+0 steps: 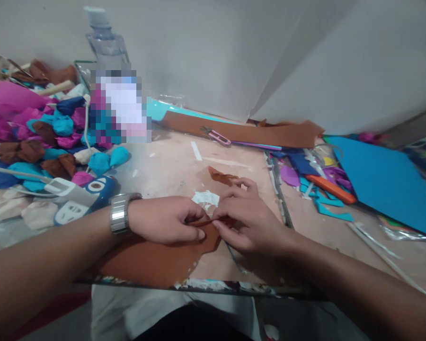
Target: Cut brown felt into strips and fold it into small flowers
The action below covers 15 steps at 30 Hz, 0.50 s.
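A sheet of brown crepe-like paper (152, 260) lies over the table's front edge, under my left wrist. My left hand (173, 219) pinches its upper edge between thumb and forefinger. Close against it, my right hand (250, 215) pinches the same rolled or folded edge with its thumb and forefinger. A twisted end of brown paper (222, 176) sticks out beyond the right fingers; whether it joins the sheet is hidden by the hand. Just past the fingertips, a patch of white residue (206, 198) marks the tabletop.
Crumpled paper pieces in pink, blue and brown (53, 128) pile up at left, beside a power adapter (69, 192) and a bottle (108, 45). Pink thread snips (218, 136) rest on a brown strip (184, 127) at the back. At right lie an orange cutter (332, 188) and a blue sheet (390, 182).
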Motion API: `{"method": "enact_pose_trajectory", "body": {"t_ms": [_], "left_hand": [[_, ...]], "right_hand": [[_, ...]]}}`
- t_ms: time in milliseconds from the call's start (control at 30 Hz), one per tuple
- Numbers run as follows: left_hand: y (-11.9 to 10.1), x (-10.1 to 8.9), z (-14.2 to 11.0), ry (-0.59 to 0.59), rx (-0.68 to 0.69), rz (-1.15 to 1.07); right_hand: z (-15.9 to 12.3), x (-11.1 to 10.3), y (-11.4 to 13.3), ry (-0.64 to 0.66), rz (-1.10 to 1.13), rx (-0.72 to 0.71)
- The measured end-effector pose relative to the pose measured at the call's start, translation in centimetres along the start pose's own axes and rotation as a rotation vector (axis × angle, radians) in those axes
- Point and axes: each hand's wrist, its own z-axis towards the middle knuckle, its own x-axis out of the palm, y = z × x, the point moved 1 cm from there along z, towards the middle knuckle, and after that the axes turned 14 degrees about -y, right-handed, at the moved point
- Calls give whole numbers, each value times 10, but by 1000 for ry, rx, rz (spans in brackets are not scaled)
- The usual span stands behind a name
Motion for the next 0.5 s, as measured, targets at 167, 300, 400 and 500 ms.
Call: {"method": "enact_pose_trajectory", "body": {"t_ms": [167, 300, 400, 500], "left_hand": [[5, 5, 3, 12, 15, 10], [6, 5, 3, 28, 15, -9], [4, 5, 2, 34, -36, -46], [2, 5, 1, 45, -95, -98]], "right_hand": [[-1, 1, -1, 31, 13, -13], [-1, 3, -3, 35, 16, -34], [-1, 3, -4, 29, 21, -51], [-2, 4, -5, 13, 24, -76]]}}
